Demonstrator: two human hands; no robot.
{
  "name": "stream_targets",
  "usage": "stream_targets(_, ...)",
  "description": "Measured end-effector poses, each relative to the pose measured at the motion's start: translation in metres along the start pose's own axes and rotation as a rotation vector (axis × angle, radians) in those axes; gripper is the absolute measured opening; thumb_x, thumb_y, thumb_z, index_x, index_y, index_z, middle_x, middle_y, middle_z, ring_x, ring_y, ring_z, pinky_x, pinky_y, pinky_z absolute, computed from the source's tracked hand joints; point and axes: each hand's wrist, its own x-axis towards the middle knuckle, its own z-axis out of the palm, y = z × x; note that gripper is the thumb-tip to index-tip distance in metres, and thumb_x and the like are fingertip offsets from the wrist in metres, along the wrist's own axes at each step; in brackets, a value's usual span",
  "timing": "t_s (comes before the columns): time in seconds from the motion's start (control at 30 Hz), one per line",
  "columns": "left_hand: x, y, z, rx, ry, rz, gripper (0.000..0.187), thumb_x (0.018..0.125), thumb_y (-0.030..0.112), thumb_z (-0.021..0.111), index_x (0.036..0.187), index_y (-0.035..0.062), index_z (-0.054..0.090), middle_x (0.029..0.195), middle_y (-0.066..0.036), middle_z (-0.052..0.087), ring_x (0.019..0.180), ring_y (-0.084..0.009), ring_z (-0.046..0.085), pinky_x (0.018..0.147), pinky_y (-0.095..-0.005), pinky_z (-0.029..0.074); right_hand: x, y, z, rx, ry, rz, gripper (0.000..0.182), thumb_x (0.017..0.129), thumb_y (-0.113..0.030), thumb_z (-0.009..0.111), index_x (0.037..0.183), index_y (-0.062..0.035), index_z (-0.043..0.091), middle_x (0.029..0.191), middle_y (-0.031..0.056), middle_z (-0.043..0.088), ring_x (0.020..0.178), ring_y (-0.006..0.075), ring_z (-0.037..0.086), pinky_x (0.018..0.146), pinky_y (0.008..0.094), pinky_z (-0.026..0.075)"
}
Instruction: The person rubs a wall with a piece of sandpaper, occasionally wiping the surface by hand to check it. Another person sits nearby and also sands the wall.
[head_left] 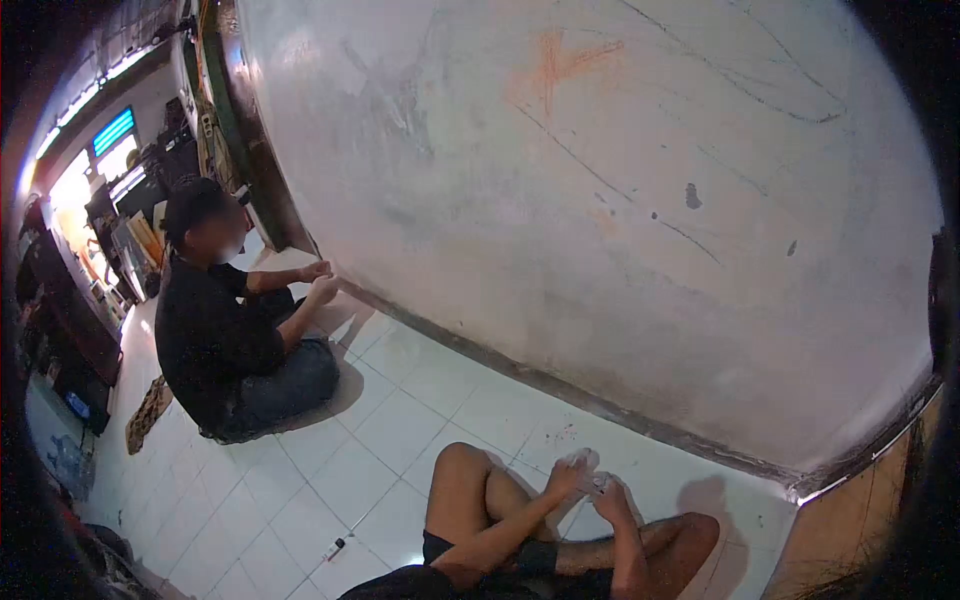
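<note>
My left hand (566, 478) and my right hand (609, 500) are close together above the tiled floor, in front of my crossed bare legs. Both have their fingers closed on a thin, whitish, crumpled piece (590, 460) that looks like plastic or tissue. Its kind is too small and blurred to make out. Small reddish specks (565, 434) dot the floor just beyond my hands.
A scuffed wall (600, 220) rises ahead, with a dark strip along its base. To the left a person in black (225, 330) sits facing the wall, hands raised together. A small bottle (335, 548) lies on the tiles; a patterned cloth (150, 415) lies behind that person.
</note>
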Motion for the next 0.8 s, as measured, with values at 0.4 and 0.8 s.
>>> stream_targets(0.4,-0.016,0.031,0.018,-0.723,0.077,-0.125,0.026,0.097,0.023,0.052,0.104,-0.0002,0.061,0.072,-0.004,0.06,0.053,-0.013,0.051,0.045,-0.0294,0.042,0.011,-0.034,-0.02,0.433,0.1,0.462,0.031,0.08,-0.011,0.07,0.105,-0.0007,0.055,0.101,0.0147,0.062,0.087,0.0203,0.063,0.07,0.0319,0.053)
stream_targets(0.8,-0.01,0.013,0.031,-0.466,0.105,0.159,0.027,0.097,0.019,0.05,0.112,-0.0007,0.061,0.081,-0.007,0.065,0.057,-0.0136,0.056,0.05,-0.0288,0.046,0.025,0.097,0.046,0.371,0.194,0.267,0.056,0.074,0.002,0.07,0.124,-0.0004,0.043,0.112,0.012,0.058,0.1,0.0212,0.059,0.083,0.0331,0.05)
